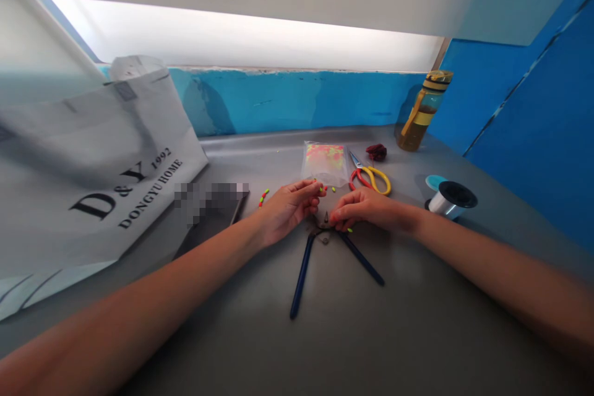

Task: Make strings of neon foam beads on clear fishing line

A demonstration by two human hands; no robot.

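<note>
Pliers (pixel 325 241): blue handles, lying on the grey surface (pixel 352 334) right in front, handles splayed wide toward the camera, head tucked between both hands.
Left hand (pixel 288 207): fingers curled in and pinched on something tiny by the plier head, too small to make out.
Right hand (pixel 366 207): fingers pinched together right at the plier head, gripping a small bit I can't identify.
Beads (pixel 263 197): a few little neon green and pink ones scattered near the hands.
Bead bag (pixel 325 162): clear packet just behind the hands.
Scissors (pixel 371 176): yellow handles, beside the packet.
Spool (pixel 450 199): off to the right.
Bottle (pixel 424 110): against the blue wall.
Tote bag (pixel 93 179): big white one, left.
</note>
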